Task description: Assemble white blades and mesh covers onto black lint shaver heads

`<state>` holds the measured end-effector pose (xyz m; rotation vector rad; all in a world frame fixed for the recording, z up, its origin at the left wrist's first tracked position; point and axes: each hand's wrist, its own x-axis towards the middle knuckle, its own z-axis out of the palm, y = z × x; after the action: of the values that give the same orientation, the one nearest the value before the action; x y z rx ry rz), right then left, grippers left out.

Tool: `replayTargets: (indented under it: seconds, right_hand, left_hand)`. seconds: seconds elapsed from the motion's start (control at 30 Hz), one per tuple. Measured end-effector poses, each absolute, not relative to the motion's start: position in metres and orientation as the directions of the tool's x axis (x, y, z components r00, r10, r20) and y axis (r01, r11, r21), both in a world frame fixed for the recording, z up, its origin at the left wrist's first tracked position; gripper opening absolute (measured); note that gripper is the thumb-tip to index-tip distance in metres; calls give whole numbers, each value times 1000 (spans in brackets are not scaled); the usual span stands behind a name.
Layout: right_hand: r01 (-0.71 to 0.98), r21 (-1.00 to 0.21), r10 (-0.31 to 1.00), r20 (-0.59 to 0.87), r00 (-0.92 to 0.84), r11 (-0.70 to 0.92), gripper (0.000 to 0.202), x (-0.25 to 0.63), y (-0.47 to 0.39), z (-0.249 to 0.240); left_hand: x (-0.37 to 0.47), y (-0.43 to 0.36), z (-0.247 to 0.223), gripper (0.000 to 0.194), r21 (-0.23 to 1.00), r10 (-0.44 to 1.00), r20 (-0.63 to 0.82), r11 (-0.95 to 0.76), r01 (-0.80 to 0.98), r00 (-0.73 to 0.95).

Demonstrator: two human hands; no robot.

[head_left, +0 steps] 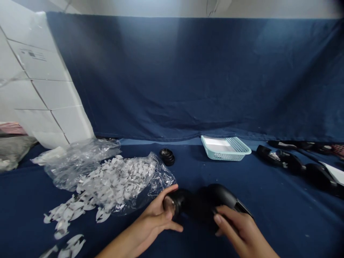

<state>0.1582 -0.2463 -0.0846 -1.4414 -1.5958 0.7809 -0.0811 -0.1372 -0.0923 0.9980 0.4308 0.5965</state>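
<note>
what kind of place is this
Likely a small assembly or packing workbench: both hands hold a black hair dryer, more black parts lie at right, and a bag of white pieces sits at left.

Hands: two, left hand (pixel 158 218) and right hand (pixel 239 229)
Black hair dryer body (pixel 206 204) held near: one
Black ring (pixel 167 156): one
Basket (pixel 225 148): one
Plastic bags (pixel 80 161): two
White paper pieces (pixel 113 181): too many to count
Black parts far right (pixel 295 163): several, number unclear

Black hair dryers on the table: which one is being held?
The black dryer body at front centre, gripped by the left hand and right hand. The other dryers lie untouched at far right.
</note>
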Motion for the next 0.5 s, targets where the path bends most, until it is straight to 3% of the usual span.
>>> replayTargets:
  seconds: [0.07,0.17,0.33,0.5]
  right_hand:
    - [660,-646,899,426,-106,384,30,159,-250,-85]
    - [746,-353,723,649,-239,564,28,156,-251,-86]
    - [780,-59,523,773,-359,623,28,155,-248,-96]
    - [747,102,439,755,-488,657,25,156,-246,-99]
  left_hand:
    - [-80,-139,-92,70,864,660,-57,409,-294,749]
    - [-79,-141,-92,66,882,706,-55,366,-297,706]
    - [-81,-141,-86,74,936,715,-27,264,-234,699]
    - [-84,-142,-81,80,994,680,20,-91,57,733]
